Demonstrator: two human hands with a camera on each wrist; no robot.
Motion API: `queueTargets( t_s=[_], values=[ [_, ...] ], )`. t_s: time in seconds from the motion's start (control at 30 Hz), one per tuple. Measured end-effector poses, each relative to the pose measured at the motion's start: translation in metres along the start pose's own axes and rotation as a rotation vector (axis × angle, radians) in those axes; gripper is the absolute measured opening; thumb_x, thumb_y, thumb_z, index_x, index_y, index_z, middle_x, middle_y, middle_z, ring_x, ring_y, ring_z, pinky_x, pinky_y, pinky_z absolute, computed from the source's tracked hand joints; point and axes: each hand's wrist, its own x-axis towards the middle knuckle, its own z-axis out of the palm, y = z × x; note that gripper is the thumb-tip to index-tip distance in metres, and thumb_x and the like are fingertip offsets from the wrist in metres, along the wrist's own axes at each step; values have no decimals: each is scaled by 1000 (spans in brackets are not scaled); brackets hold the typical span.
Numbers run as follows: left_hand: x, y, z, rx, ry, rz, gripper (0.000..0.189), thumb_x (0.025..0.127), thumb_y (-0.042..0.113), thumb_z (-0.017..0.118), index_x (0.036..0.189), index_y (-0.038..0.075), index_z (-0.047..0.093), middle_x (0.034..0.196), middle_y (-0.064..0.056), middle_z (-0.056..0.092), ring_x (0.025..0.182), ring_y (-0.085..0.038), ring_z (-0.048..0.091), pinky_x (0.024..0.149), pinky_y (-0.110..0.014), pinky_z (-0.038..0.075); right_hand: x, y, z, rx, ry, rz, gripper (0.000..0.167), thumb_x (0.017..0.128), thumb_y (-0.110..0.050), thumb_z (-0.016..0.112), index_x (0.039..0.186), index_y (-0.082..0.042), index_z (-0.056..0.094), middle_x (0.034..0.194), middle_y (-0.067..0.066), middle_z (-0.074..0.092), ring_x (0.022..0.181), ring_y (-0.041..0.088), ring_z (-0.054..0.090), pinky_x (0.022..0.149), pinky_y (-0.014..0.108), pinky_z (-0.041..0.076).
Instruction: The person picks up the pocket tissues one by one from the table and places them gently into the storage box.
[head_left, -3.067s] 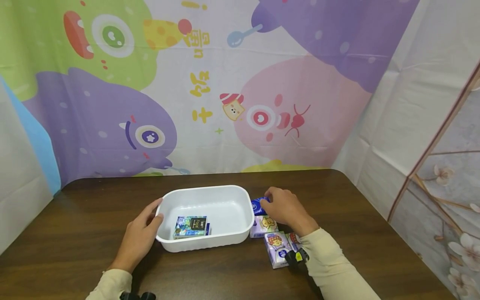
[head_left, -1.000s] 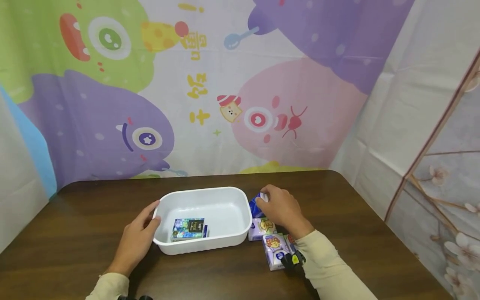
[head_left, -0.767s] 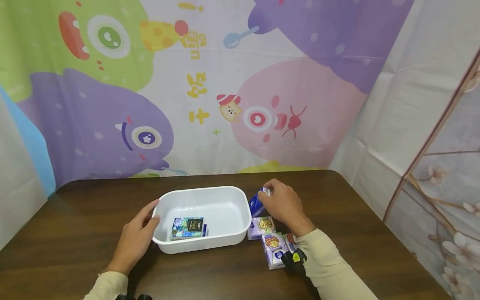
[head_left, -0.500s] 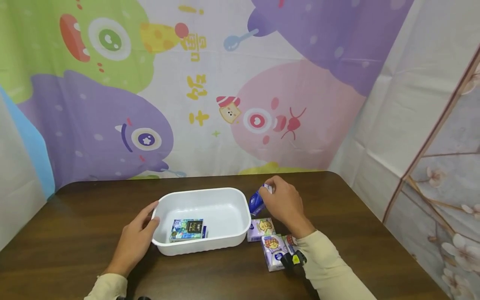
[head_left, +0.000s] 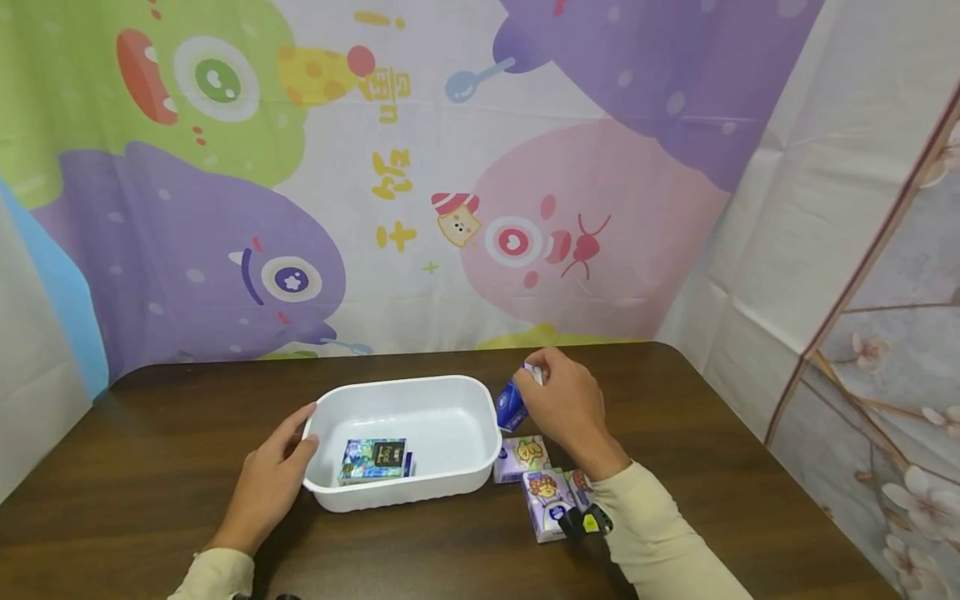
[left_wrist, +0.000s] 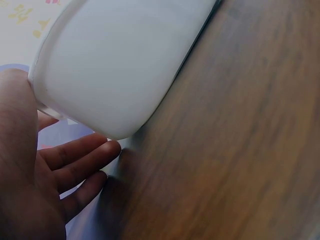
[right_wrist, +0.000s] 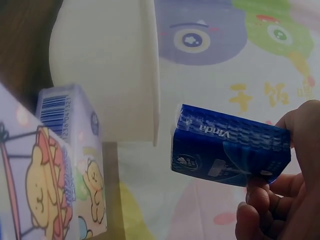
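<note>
My right hand (head_left: 566, 404) pinches a blue Vinda tissue pack (right_wrist: 227, 145) by one end, fingers and thumb on it. The pack is tilted above the tabletop, beside the right end of a white plastic tub (head_left: 412, 494). At the tub's left end, my left hand (head_left: 273, 475) rests against the rim with its fingers loosely extended, as the left wrist view also shows (left_wrist: 75, 165). Inside the tub lies a dark, colourful Face tissue pack (head_left: 363, 458), with a sliver of something blue beside it.
A lilac tissue pack with a cartoon bear (head_left: 521, 458) lies right of the tub. Nearer stands another lilac pack (head_left: 547, 504), and one more is partly hidden by the right wrist. A cartoon-printed cloth (head_left: 420, 308) hangs behind the brown table (head_left: 420, 558).
My right hand has raised the blue tissue pack from the table, tilting it and moving slightly up and away. My left hand stays at the tub's rim.
</note>
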Motion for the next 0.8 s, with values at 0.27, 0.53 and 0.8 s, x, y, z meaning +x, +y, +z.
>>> queueTargets(
  t_s=[0.27,0.53,0.8],
  values=[
    [0,0,0,1,-4,-5,52,106,34,47,154,18,41,127,-24,63,117,-38,59,96,-56,43,-3,-7,-2,31,18,-34,28,90,-37,60,105,-16,71,80,-3,63,71,19,57,61,37,46],
    [0,-2,0,-6,-4,-3,52,105,34,47,154,18,41,127,-25,62,118,-39,58,96,-56,42,-6,-13,-1,59,-11,-75,28,90,-35,61,108,-16,72,72,-4,56,64,17,51,55,34,39],
    [1,0,0,-8,-8,-14,52,105,35,46,155,18,40,130,-25,61,120,-40,56,98,-58,41,-12,-16,6,72,-71,-113,25,91,-30,61,108,-14,71,69,-4,53,63,16,50,53,33,38]
  ],
)
